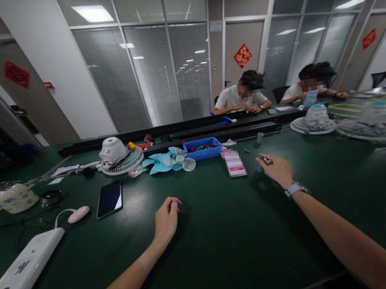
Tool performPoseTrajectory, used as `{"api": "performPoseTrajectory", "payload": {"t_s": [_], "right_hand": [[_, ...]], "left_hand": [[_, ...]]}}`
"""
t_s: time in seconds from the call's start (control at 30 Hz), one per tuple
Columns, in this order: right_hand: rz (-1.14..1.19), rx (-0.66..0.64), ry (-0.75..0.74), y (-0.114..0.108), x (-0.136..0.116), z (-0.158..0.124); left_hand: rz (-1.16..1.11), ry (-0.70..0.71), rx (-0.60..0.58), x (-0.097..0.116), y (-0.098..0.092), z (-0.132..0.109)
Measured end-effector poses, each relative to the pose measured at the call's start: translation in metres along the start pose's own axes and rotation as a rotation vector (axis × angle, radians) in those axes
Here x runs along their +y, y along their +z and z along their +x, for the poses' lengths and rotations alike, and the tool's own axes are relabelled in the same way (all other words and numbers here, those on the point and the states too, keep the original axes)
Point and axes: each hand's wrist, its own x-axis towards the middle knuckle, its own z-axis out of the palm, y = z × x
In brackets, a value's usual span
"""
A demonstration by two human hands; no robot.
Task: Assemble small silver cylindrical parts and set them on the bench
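L hand [165,219] sits just L of ctr, lower-mid frame, over the dark green tabletop [214,265]; fingers loosely curled, can't tell if anything's inside. R hand [279,170], mid-frame R of ctr, w/ a watch [296,189] on the wrist, pinches a small dark item [266,160] btwn thumb & fingertips, too small to ID. Just above that hand in frame: a small cylinder [259,137] & a tiny screw-like pc [247,151]; to its L, a pink/white item [234,163], pixelated. Mid-frame ctr: blue bin [204,154] w/ wires etc., light-blue fan blades [160,161] next to it. White fan unit [112,151] L of those, another fan unit [316,122] at R. Mid-L: dark-screen phone [109,199], pale jar [15,196], pink oval pc [79,214] corded near a long white device [24,269], lower L. Upper R: two co-workers in white tops, seated across the table, heads bent.
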Motion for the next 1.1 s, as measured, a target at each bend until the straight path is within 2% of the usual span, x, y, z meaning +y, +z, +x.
{"api": "performPoseTrajectory", "payload": {"t_s": [0.13, 0.23, 0.3, 0.37, 0.5, 0.6, 0.73, 0.93, 1.1], "right_hand": [[0.031, -0.054, 0.042, 0.003, 0.003, -0.002], [0.094, -0.039, 0.067, -0.003, -0.010, -0.006], [0.189, -0.018, 0.030, -0.008, -0.034, -0.018], [0.334, -0.056, -0.064, -0.011, -0.070, -0.038], [0.618, -0.360, -0.339, -0.004, -0.147, -0.094], [0.711, -0.529, -0.444, 0.003, -0.182, -0.126], [0.732, -0.591, -0.467, 0.004, -0.193, -0.140], [0.893, -0.711, -0.385, 0.004, -0.192, -0.139], [0.942, -0.731, -0.377, 0.008, -0.194, -0.139]], "left_hand": [[0.003, 0.006, 0.001, 0.003, 0.000, -0.001], [-0.012, 0.014, -0.013, 0.003, -0.001, -0.002], [-0.016, 0.044, -0.031, 0.004, -0.001, -0.004], [-0.010, 0.106, -0.048, 0.006, -0.001, -0.006], [0.019, 0.257, -0.053, 0.012, -0.001, -0.009], [0.057, 0.328, -0.051, 0.013, -0.002, -0.009], [0.124, 0.364, -0.076, 0.009, -0.002, -0.007], [0.118, 0.346, -0.065, 0.009, 0.002, 0.000], [0.088, 0.336, -0.048, 0.018, 0.004, 0.002]]}}
